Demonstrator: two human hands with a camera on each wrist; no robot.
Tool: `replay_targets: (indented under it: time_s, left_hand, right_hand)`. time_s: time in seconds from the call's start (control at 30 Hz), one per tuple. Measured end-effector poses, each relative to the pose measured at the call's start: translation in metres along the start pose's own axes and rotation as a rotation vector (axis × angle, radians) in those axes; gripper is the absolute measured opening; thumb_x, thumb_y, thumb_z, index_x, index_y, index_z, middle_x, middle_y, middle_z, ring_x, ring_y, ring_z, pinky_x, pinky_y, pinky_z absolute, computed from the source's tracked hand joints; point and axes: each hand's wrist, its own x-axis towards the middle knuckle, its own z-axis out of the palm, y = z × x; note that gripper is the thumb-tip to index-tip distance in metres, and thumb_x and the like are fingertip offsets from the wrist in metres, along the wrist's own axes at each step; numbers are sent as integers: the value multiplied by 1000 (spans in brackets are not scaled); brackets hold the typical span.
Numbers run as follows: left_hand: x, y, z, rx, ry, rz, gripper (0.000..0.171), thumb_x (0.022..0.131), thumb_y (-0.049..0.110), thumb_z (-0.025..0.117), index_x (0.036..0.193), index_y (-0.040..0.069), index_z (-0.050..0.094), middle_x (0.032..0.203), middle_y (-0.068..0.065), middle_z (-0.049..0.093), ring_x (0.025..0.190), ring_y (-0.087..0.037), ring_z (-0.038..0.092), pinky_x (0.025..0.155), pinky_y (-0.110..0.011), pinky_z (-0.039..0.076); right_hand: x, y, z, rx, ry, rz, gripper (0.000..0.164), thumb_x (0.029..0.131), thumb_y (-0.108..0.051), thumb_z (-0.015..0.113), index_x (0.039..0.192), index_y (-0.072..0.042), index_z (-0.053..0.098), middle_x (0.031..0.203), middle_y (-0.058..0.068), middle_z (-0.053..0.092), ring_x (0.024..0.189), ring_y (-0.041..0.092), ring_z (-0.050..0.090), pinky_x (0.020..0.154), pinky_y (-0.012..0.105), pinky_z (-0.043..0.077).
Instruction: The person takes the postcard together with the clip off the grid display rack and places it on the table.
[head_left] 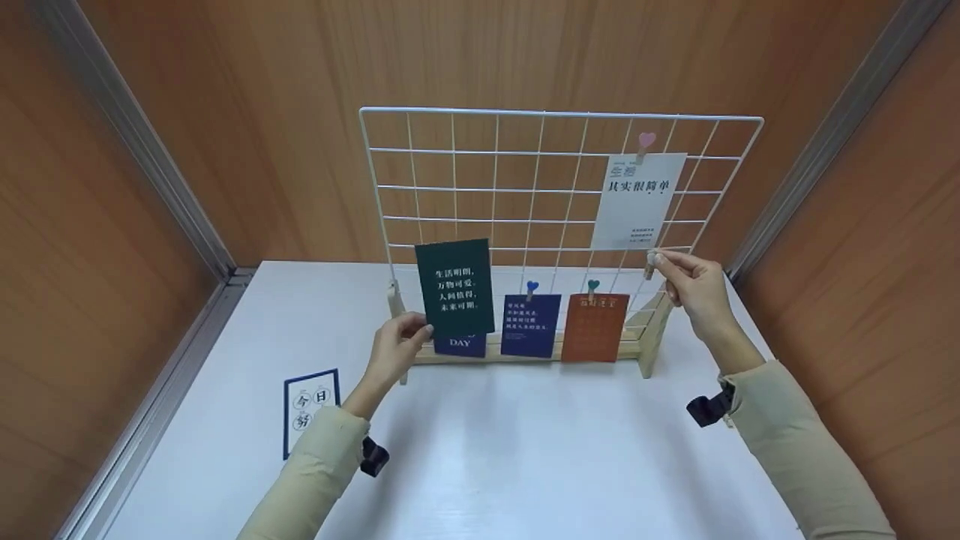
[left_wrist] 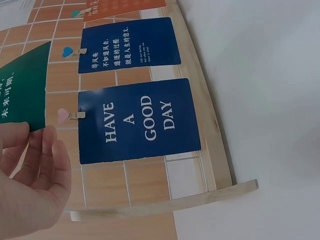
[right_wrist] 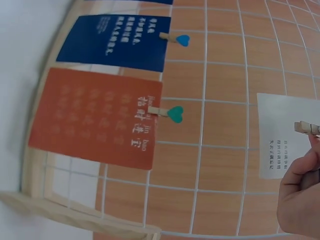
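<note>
My left hand (head_left: pixel 396 351) pinches a dark green card (head_left: pixel 456 281) with white writing at its lower left corner, holding it in front of the wire grid's lower left part. Behind it, partly covered in the head view, a blue "HAVE A GOOD DAY" card (left_wrist: pixel 140 122) hangs from a pink heart clip (left_wrist: pixel 70 116). My right hand (head_left: pixel 697 296) pinches a small wooden clip (right_wrist: pixel 303 127), just below the lower edge of a white card (head_left: pixel 637 214). That white card hangs at the grid's upper right from another pink heart clip (head_left: pixel 646 142).
The white wire grid (head_left: pixel 517 151) stands in a wooden base (left_wrist: pixel 220 155) on the white table (head_left: pixel 525 450). A blue card (head_left: pixel 530 326) and an orange card (head_left: pixel 592 328) hang low on it. A blue-edged card (head_left: pixel 298 386) lies at the left, partly behind my left sleeve.
</note>
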Motion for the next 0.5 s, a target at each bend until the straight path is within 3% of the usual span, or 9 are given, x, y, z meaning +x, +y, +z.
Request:
replay_targets:
  time_s: [0.27, 0.5]
  left_hand:
    - [-7, -7, -4, -10, 7, -39, 12, 86, 6, 54, 94, 3, 62, 84, -6, 58, 77, -19, 54, 67, -31, 46]
    - [-13, -11, -7, 2, 9, -79, 14, 87, 7, 54, 98, 4, 62, 88, -6, 58, 82, -19, 54, 72, -34, 46]
  right_hand:
    - [-6, 8, -9, 7, -2, -20, 27, 84, -14, 60, 101, 8, 62, 54, -2, 50, 42, 5, 38, 37, 15, 30]
    - [-13, 16, -18, 13, -13, 21, 24, 85, -16, 58, 101, 0, 65, 57, -1, 48, 45, 6, 39, 38, 16, 31]
